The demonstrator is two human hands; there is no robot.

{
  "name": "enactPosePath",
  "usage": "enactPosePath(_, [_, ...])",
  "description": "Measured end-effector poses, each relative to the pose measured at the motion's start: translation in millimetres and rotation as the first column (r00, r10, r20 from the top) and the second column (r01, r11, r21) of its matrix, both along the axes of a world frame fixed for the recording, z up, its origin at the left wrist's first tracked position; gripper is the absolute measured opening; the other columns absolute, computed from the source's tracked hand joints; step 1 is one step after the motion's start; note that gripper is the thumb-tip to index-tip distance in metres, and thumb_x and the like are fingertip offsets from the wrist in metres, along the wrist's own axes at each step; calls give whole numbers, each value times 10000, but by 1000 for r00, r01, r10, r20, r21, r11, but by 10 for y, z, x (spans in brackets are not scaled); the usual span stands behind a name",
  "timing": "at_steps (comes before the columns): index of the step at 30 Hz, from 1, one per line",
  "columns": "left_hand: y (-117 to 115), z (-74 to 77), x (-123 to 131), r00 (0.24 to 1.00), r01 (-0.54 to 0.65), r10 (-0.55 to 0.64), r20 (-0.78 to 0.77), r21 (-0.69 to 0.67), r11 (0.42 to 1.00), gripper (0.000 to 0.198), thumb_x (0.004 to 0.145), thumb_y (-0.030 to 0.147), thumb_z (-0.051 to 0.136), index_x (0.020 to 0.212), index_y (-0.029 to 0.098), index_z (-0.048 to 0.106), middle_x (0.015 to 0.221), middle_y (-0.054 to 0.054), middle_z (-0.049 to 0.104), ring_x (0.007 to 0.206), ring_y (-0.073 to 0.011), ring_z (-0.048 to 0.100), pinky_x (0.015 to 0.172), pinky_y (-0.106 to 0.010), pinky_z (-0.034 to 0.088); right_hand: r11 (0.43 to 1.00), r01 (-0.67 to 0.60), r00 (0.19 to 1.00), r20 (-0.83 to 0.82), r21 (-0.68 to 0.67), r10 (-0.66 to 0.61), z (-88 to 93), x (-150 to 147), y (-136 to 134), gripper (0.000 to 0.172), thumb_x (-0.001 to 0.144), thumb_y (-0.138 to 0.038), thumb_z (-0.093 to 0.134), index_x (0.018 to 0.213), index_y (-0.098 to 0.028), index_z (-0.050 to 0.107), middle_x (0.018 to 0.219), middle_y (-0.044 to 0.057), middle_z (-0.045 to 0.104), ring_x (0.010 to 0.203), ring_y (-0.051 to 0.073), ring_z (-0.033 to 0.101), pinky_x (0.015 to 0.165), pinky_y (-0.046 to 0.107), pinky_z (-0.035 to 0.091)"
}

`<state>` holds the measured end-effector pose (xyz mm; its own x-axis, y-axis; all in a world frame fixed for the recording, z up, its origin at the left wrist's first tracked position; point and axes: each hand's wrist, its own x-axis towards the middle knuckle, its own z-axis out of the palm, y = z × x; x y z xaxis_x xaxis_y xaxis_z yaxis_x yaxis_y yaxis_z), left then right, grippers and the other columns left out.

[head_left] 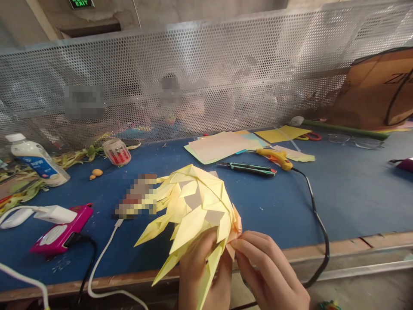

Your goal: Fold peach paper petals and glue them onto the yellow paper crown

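A folded yellow paper flower [193,193] with long pointed petals fills the middle of the view, tilted to the left above the table's front edge. My left hand [201,258] is closed around it from below, partly covered by the petals. At the flower's right end is a piece of folded orange paper [237,224]. My right hand [266,262] pinches this orange paper between thumb and fingers, close beside my left hand.
On the blue table [355,193] lie a teal-handled cutter [248,168], a yellow glue gun [277,158] with a black cord, paper sheets [222,146] and a pink power strip [64,232]. A bottle [37,159] stands left; a perforated metal screen [206,77] runs behind.
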<state>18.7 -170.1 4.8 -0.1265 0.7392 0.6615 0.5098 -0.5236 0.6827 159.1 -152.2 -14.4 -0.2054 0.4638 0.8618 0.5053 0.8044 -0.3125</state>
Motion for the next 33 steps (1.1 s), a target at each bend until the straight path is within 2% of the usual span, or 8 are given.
enactPosePath(6, [1,-35,-7,994,-33,42,99,-96,995,231,871,161,627,1051,242,747,992,-37,807,901,-218,767,872,-301,597,991,-127,992,-31,-36,126,64,-14,25,321,897,0,539,1145,-182,627,965,88,690,877,178,696,715,250,597])
enactPosePath(11, [28,113,-117,978,60,-9,210,-240,969,132,803,229,742,932,254,751,874,1,799,751,-186,745,601,-219,575,961,-209,881,-461,-181,105,22,-36,32,290,845,-15,644,1015,-240,575,908,31,664,823,150,683,696,245,603])
enactPosePath(15, [152,285,-248,937,217,-108,333,-311,925,302,762,230,796,1054,221,719,1032,-60,790,777,-196,751,620,-236,591,799,-409,712,-701,-441,-22,-43,-120,91,332,825,-205,775,1072,-269,562,1135,60,646,910,162,699,735,265,617])
enactPosePath(22, [396,452,-307,786,441,-273,555,-193,877,645,803,489,798,1334,259,514,1275,-146,698,1083,-293,724,653,-262,624,614,-649,381,-891,-449,-249,58,-325,234,561,801,-430,798,1249,-308,483,1291,85,649,1088,232,699,958,425,581])
enactPosePath(26, [432,452,-263,799,326,-257,544,-33,945,625,867,482,730,1401,275,478,1450,-159,569,1202,-311,658,596,-227,597,492,-758,261,-890,-428,-372,141,-370,262,805,722,-467,850,1365,-310,391,1265,96,680,1193,270,667,1084,487,498])
enactPosePath(30, [322,310,-216,808,-101,-87,582,283,954,350,890,214,708,1213,263,582,1285,-75,647,1028,-215,707,529,-180,530,459,-777,220,-869,-431,-443,162,-398,238,948,655,-442,897,1414,-329,341,1299,93,672,1248,265,639,1112,458,479])
enactPosePath(32, [190,145,-143,662,-303,-61,747,341,890,234,862,144,709,1056,237,616,999,-1,661,818,-137,661,524,-178,521,471,-769,213,-868,-432,-448,164,-410,227,972,640,-425,908,1423,-344,339,1323,93,661,1256,261,635,1101,445,490])
enactPosePath(33, [113,48,-85,578,-274,-99,810,306,912,201,849,137,727,981,238,612,869,35,616,724,-108,610,548,-175,532,474,-768,211,-868,-432,-449,167,-416,224,977,635,-421,911,1425,-347,341,1325,93,660,1257,260,635,1093,438,496])
